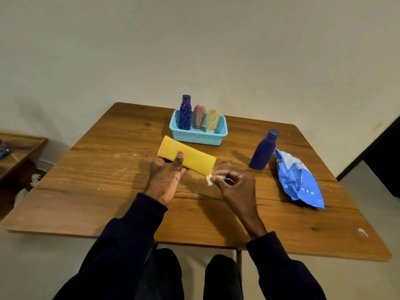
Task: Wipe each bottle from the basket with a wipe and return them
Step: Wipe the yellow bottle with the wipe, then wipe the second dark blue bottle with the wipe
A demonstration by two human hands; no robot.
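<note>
My left hand [166, 176] grips a long yellow bottle [194, 156], held on its side just above the wooden table, cap end to the upper left. My right hand [233, 183] pinches a small white wipe [209, 179] against the bottle's lower right end. Behind them a light blue basket [195, 136] holds three upright bottles: a dark blue one with white lines [185, 113], a pinkish-brown one [199, 116] and a pale yellow one [212, 120]. A plain blue bottle [264, 150] stands on the table to the right.
A blue and white wipes pack [299, 180] lies at the right, beside the plain blue bottle. The wooden table [91, 182] ends near my knees. A lower wooden surface [19, 148] sits off to the left, and a wall rises behind.
</note>
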